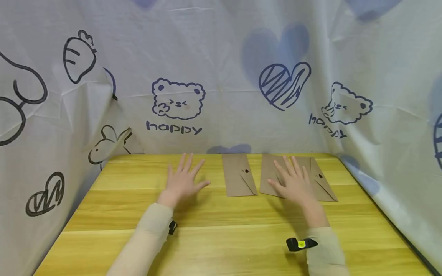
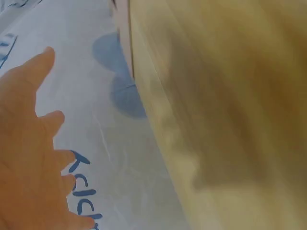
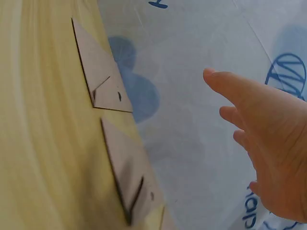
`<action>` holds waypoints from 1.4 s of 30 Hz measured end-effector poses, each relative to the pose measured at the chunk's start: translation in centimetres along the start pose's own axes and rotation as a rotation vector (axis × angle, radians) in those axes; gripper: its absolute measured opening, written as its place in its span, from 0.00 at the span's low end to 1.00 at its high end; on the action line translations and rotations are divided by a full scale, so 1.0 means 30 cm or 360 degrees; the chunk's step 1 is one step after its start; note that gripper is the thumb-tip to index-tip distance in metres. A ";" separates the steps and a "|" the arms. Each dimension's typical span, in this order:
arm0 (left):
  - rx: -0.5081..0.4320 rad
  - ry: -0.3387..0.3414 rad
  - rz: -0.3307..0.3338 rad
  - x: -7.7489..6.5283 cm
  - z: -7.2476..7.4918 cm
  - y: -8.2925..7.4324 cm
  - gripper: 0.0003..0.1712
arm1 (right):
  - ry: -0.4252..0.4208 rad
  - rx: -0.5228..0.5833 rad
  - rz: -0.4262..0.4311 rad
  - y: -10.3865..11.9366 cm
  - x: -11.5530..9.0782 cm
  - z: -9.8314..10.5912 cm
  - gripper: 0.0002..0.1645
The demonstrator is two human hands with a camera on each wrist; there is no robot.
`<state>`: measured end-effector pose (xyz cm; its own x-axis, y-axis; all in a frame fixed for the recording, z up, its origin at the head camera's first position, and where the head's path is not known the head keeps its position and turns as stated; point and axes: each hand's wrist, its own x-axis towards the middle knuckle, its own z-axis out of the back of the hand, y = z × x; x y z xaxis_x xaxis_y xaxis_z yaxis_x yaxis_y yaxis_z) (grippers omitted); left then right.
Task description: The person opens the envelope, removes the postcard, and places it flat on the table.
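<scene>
My left hand is held over the wooden table with its fingers spread, holding nothing; the left wrist view shows its fingers extended against the curtain. My right hand, likewise spread and holding nothing, overlaps the brown envelopes on the right in the head view. The middle envelope is partly hidden behind that hand. Beside it lies the right envelope, with a small dark heart mark by its flap. Between the hands, a left envelope lies flat with a similar mark. In the right wrist view, the hand stands apart from the envelopes.
The yellow wooden table has envelopes along its far edge. A pale curtain printed with hearts, bears and the word "happy" hangs behind it and at both sides. Black wrist devices sit at both cuffs, the right camera showing a yellow label.
</scene>
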<state>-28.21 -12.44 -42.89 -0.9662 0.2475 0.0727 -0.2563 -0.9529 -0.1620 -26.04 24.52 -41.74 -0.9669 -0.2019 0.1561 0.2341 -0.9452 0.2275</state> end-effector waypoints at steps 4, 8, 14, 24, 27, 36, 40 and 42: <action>0.0172 0.0025 -0.0109 0.057 0.011 0.011 0.46 | 0.0027 -0.0064 0.0073 0.014 0.039 0.026 0.45; 0.0332 0.0075 -0.0239 0.117 0.017 0.006 0.46 | 0.0073 -0.0140 0.0184 0.030 0.079 0.025 0.44; 0.0486 0.0186 -0.0420 0.199 -0.004 -0.032 0.43 | 0.0170 -0.0227 0.0316 0.064 0.144 -0.035 0.42; 0.0651 0.0391 -0.0464 0.259 -0.079 -0.130 0.44 | 0.0443 -0.0393 0.0365 0.093 0.183 -0.163 0.40; 0.0673 0.0430 -0.0442 0.259 -0.091 -0.150 0.45 | 0.0468 -0.0405 0.0378 0.095 0.181 -0.181 0.39; 0.0679 0.0532 -0.0351 0.256 -0.127 -0.166 0.47 | 0.0487 -0.0419 0.0434 0.095 0.180 -0.225 0.33; 0.0651 0.0548 -0.0332 0.263 -0.136 -0.162 0.47 | 0.0487 -0.0433 0.0430 0.099 0.178 -0.231 0.31; 0.0632 0.0546 -0.0341 0.268 -0.135 -0.162 0.46 | 0.0498 -0.0443 0.0415 0.105 0.177 -0.225 0.31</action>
<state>-34.85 -5.11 -45.50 -0.8649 0.4221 -0.2716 -0.4810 -0.8516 0.2083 -31.11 18.74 -46.67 -0.8740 -0.4677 -0.1321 0.4773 -0.8771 -0.0529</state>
